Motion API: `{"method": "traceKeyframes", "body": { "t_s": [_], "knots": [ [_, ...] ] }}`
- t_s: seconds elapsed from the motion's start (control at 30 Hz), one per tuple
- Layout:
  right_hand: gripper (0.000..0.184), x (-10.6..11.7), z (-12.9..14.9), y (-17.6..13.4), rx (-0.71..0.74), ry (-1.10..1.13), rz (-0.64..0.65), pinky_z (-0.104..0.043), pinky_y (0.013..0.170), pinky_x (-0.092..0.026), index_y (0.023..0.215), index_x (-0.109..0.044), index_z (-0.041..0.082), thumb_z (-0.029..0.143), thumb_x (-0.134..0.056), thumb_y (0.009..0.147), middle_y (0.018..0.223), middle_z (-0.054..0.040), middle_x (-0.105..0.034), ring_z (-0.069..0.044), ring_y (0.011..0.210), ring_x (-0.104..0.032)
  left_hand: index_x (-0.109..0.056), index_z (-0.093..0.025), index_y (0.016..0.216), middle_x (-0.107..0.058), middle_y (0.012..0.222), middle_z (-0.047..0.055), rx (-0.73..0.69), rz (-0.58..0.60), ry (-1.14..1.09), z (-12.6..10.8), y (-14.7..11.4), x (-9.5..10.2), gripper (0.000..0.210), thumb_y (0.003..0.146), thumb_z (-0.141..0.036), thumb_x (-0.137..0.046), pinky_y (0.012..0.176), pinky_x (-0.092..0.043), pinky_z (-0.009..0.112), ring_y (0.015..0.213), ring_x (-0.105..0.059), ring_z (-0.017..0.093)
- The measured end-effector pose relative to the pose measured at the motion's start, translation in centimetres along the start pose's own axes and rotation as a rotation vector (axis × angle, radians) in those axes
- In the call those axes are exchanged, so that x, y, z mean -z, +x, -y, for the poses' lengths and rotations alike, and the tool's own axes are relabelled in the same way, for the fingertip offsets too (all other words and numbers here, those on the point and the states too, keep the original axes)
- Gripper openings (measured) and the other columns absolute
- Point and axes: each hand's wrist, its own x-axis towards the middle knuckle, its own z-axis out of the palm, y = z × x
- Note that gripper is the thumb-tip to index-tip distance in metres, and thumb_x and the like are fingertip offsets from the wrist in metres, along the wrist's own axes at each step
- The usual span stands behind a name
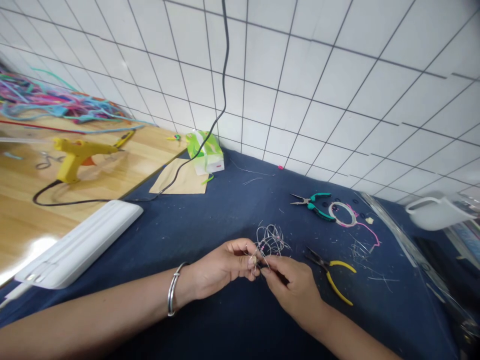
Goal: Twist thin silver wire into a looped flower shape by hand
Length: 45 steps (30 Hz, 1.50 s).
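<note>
A tangle of thin silvery wire loops (273,239) with small pink beads rises above my fingertips. My left hand (230,261), a silver bangle at its wrist, pinches the lower ends of the wire between thumb and fingers. Close against it, my right hand (290,280) is closed on the same wire piece from the right. A small dark bit shows between the two hands; what it is I cannot make out. Just right of my right hand lie yellow-handled pliers (335,282). Farther back are green-handled needle-nose pliers (312,201).
A clear coil (342,214), pink cord (369,232) and wire scraps (360,252) lie at right. A white mug (438,212) stands at the far right. On the left are a white power strip (82,245), a yellow glue gun (77,157) and a green tissue pack (206,150).
</note>
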Motion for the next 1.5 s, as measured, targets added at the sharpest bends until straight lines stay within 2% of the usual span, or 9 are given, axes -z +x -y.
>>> {"method": "traceKeyframes", "body": {
  "t_s": [0.13, 0.23, 0.37, 0.57, 0.8, 1.0, 1.2, 1.33, 1.5],
  "knots": [
    [0.021, 0.0, 0.0, -0.1, 0.029, -0.049, 0.023, -0.027, 0.068, -0.047, 0.099, -0.063, 0.021, 0.019, -0.050, 0.082, 0.084, -0.0046, -0.069, -0.016, 0.072, -0.063, -0.061, -0.012, 0.083, -0.063, 0.072, 0.004, -0.015, -0.003, -0.011, 0.0, 0.0, -0.1, 0.009, 0.075, -0.013, -0.064, 0.066, -0.043, 0.024, 0.067, -0.059, 0.011],
    [0.018, -0.1, 0.1, 0.0, 0.021, -0.088, 0.041, -0.027, 0.066, -0.046, 0.090, -0.065, 0.020, 0.017, -0.048, 0.082, 0.077, -0.0042, -0.067, -0.016, 0.068, -0.061, -0.062, -0.012, 0.084, -0.063, 0.073, 0.004, -0.021, -0.009, -0.002, 0.1, 0.0, -0.2, 0.010, 0.075, -0.013, -0.064, 0.067, -0.042, 0.024, 0.068, -0.059, 0.012],
    [0.016, -0.2, 0.3, 0.0, -0.006, -0.045, -0.006, -0.025, 0.064, -0.044, 0.082, -0.064, 0.019, 0.013, -0.049, 0.079, 0.074, -0.0027, -0.066, -0.014, 0.065, -0.059, -0.061, -0.012, 0.086, -0.063, 0.074, 0.004, -0.029, -0.032, 0.015, 0.3, -0.1, -0.3, 0.012, 0.075, -0.015, -0.064, 0.067, -0.042, 0.024, 0.070, -0.059, 0.012],
    [0.014, 0.1, 0.8, 0.5, -0.205, 0.187, 0.015, -0.019, 0.052, -0.039, 0.072, -0.061, 0.019, 0.014, -0.049, 0.078, 0.059, 0.0029, -0.057, -0.009, 0.052, -0.049, -0.059, -0.012, 0.089, -0.062, 0.076, 0.006, 0.011, 0.006, 0.034, 0.0, -0.1, -0.3, 0.012, 0.080, -0.019, -0.059, 0.069, -0.043, 0.026, 0.070, -0.059, 0.013],
    [0.011, 0.4, 1.0, 0.9, -0.438, 0.409, 0.059, -0.019, 0.046, -0.038, 0.071, -0.057, 0.017, 0.020, -0.049, 0.078, 0.055, 0.0038, -0.051, -0.008, 0.046, -0.046, -0.059, -0.012, 0.087, -0.060, 0.074, 0.005, 0.023, 0.002, 0.038, -0.1, -0.1, -0.3, 0.010, 0.079, -0.017, -0.059, 0.068, -0.043, 0.025, 0.068, -0.057, 0.011],
    [0.009, 0.1, 0.7, 0.9, -0.409, 0.356, 0.065, -0.019, 0.047, -0.039, 0.073, -0.061, 0.017, 0.018, -0.052, 0.075, 0.056, 0.0032, -0.053, -0.008, 0.048, -0.047, -0.059, -0.012, 0.086, -0.062, 0.072, 0.005, 0.009, -0.003, 0.037, 0.0, -0.1, -0.1, 0.009, 0.079, -0.018, -0.060, 0.067, -0.043, 0.024, 0.067, -0.059, 0.011],
    [0.012, -0.2, 0.8, 1.0, -0.387, 0.338, 0.065, -0.021, 0.054, -0.042, 0.075, -0.065, 0.017, 0.016, -0.055, 0.071, 0.064, 0.0002, -0.063, -0.011, 0.056, -0.054, -0.059, -0.012, 0.087, -0.063, 0.070, 0.004, 0.003, -0.016, 0.053, 0.3, -0.1, 0.1, 0.010, 0.078, -0.017, -0.061, 0.066, -0.044, 0.023, 0.065, -0.059, 0.011],
    [0.010, 0.0, 0.8, 1.2, -0.422, 0.399, 0.072, -0.019, 0.047, -0.037, 0.067, -0.062, 0.017, 0.017, -0.054, 0.072, 0.054, 0.0041, -0.053, -0.007, 0.047, -0.045, -0.060, -0.012, 0.086, -0.062, 0.071, 0.004, 0.009, -0.015, 0.068, 0.3, -0.1, 0.0, 0.010, 0.077, -0.017, -0.062, 0.068, -0.044, 0.024, 0.066, -0.059, 0.011],
    [0.009, 0.1, 0.4, 0.9, -0.508, 0.541, 0.099, -0.018, 0.044, -0.033, 0.069, -0.055, 0.017, 0.020, -0.050, 0.076, 0.049, 0.0068, -0.044, -0.006, 0.042, -0.040, -0.059, -0.012, 0.085, -0.061, 0.073, 0.004, 0.019, -0.001, 0.077, 0.1, -0.1, -0.1, 0.009, 0.078, -0.017, -0.061, 0.069, -0.044, 0.025, 0.069, -0.058, 0.012]
  ]
}}
